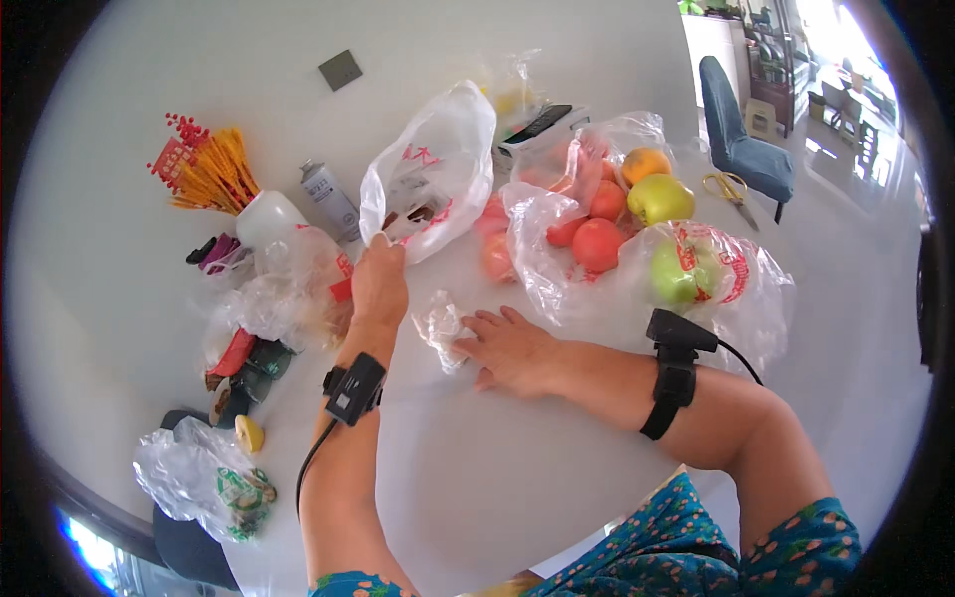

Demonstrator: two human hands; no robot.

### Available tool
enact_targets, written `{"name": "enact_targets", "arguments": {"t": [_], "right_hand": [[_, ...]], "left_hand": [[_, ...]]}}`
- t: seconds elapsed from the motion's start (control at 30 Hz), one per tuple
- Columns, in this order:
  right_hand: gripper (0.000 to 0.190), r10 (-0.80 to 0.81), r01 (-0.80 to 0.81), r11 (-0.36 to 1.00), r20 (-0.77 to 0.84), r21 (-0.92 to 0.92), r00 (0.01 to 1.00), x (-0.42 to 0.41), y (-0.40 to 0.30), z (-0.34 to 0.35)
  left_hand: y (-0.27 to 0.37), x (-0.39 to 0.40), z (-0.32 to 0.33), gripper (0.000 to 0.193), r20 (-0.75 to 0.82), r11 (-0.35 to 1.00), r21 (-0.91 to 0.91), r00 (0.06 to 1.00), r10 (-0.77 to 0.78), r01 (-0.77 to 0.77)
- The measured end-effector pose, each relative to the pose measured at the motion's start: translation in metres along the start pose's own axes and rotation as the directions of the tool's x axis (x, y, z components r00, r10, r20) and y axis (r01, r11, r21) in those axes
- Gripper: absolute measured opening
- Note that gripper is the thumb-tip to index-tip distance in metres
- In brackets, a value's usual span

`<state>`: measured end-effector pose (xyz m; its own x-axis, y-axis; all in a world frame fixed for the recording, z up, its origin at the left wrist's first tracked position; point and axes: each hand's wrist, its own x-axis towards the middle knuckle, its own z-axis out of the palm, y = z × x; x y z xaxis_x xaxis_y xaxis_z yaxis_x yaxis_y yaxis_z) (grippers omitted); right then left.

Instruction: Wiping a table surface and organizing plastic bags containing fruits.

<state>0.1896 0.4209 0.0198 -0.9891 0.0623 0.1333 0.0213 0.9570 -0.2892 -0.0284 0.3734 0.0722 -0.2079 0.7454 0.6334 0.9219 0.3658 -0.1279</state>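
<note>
My left hand (380, 287) pinches the near rim of an upright, open white plastic bag (466, 119) with red print. Some small dark brown pieces (419, 214) show inside it. My right hand (515, 354) lies low over the white table (477, 463), fingers spread. Its fingertips touch a crumpled white wad (442, 328), tissue or thin plastic. Beyond that hand, clear bags (541, 272) hold red tomatoes (597, 244), perhaps with other fruit. A yellow-green apple-like fruit (661, 199) and an orange fruit (646, 166) sit there, and a green fruit (683, 270) shows through plastic.
Gold-handled scissors (726, 189) lie at the right table edge near a blue-covered chair (746, 149). Leftward are a spray can (330, 198), a white vase (270, 218) with dried stalks, crumpled bags (280, 287), a cut yellow piece (249, 433) and a green-printed bag (195, 470).
</note>
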Motion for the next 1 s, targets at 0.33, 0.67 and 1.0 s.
{"name": "enact_targets", "arguments": {"t": [0.33, 0.67, 1.0], "right_hand": [[0.054, -0.023, 0.024, 1.0, -0.051, 0.013, 0.998, 0.002, 0.003, 0.007], [0.059, 0.01, -0.01, 1.0, 0.004, 0.0, 1.0, -0.003, -0.001, -0.002], [0.059, 0.012, -0.012, 1.0, 0.026, -0.021, 1.0, -0.002, 0.003, -0.001]], "left_hand": [[-0.014, -0.075, -0.074, 0.008, 0.027, 0.991, -0.137, 1.0, -0.009, 0.012], [-0.015, -0.104, -0.076, 0.008, 0.09, 0.97, -0.023, 0.966, 0.242, -0.24], [0.039, -0.074, -0.065, 0.052, 0.079, 0.909, -0.088, 0.907, 0.415, -0.408]]}}
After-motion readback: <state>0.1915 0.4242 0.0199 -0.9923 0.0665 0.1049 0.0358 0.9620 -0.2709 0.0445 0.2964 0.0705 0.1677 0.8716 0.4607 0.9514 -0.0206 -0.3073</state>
